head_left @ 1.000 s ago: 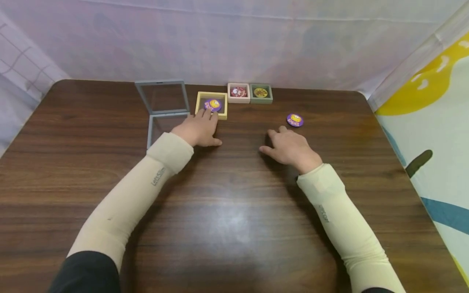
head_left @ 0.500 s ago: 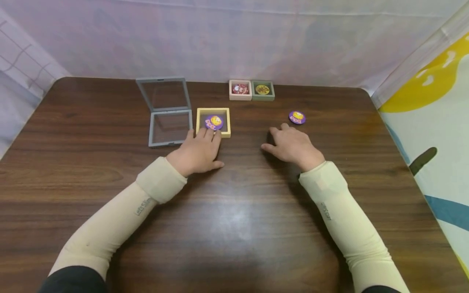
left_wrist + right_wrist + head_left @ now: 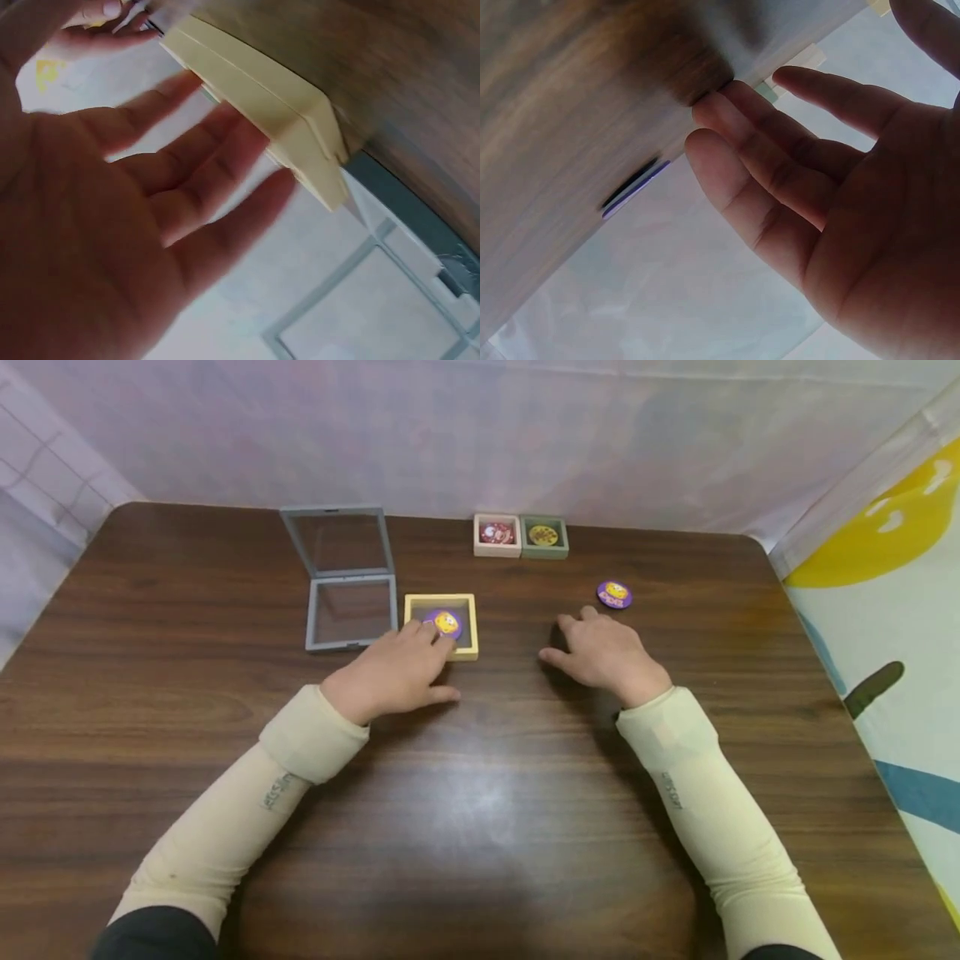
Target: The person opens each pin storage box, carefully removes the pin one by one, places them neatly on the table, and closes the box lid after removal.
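Observation:
My left hand (image 3: pixel 397 668) lies palm down with its fingertips over the near edge of a small yellow display frame (image 3: pixel 473 627). A round purple badge (image 3: pixel 448 622) with a yellow cartoon face shows inside the frame's border, partly hidden by the fingers. Seen in the left wrist view, the fingertips (image 3: pixel 277 180) touch the edge of the yellow frame (image 3: pixel 262 97). My right hand (image 3: pixel 607 653) rests low over the table with loosely bent fingers, holding nothing. Just beyond it lies a second purple badge (image 3: pixel 615 594), seen edge-on (image 3: pixel 636 189) in the right wrist view.
A larger grey-blue display frame (image 3: pixel 313 614) stands unfolded left of the yellow one, its lid raised. Along the back edge sit a pink frame (image 3: pixel 497 552) with a red badge and a green frame (image 3: pixel 545 552) with a yellow badge, side by side. A pale curtain (image 3: pixel 480 435) hangs behind the table.
My left hand has drawn the yellow frame with its badge away from the back edge, toward me. Its fingers now reach farther over the frame. The right hand has stayed nearly in place.

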A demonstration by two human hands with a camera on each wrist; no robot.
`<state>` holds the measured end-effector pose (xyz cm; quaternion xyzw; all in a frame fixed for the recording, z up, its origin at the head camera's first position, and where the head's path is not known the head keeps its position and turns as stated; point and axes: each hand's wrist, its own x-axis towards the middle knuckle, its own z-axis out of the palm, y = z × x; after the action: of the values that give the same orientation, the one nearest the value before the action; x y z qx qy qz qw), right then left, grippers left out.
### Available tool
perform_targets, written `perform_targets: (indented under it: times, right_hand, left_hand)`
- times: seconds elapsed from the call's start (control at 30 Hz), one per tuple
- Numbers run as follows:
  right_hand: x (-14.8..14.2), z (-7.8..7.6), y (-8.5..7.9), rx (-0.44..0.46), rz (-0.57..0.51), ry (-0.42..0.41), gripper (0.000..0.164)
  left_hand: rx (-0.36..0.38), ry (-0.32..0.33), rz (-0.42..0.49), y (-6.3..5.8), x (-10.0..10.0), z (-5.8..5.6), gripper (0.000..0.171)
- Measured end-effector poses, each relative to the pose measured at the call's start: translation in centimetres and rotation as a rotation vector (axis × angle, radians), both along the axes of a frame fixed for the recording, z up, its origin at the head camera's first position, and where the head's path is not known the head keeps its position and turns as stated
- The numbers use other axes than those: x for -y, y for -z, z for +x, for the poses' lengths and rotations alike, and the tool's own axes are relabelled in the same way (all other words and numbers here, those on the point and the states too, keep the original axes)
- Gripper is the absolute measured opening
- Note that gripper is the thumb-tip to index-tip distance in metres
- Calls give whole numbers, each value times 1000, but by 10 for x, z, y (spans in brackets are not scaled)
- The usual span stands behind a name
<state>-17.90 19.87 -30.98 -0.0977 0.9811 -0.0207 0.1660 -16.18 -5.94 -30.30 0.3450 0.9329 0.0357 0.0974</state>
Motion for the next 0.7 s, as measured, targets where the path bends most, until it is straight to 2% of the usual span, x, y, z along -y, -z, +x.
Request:
perform_targets:
  times: [0.07,0.13,0.2,0.33,0.43,0.57,0.7]
  right_hand:
    - [-1,0,-2,-3,-1,-2,68]
    - [-1,-1,-3,-5,2,-5,68]
    - [-2,-1,-4,-7,5,-6,67]
    - [-2,-1,-4,-9,10,-9,66]
    - [-1,-1,-2,-8,12,-13,66]
    - [1,0,0,-5,13,-15,66]
    - [1,1,0,-10,16,-5,66]
  left_hand:
    - [-23,-11,58,-2,1,-7,53]
    - [-31,-47,98,-3,1,-15,57]
    - [-9,-91,129,-5,2,-23,68]
    - [66,-165,118,-3,2,-36,93]
    - [102,-173,98,2,1,-41,103]
    - [126,-164,73,7,0,-44,107]
    - [178,-168,59,4,4,-46,111]
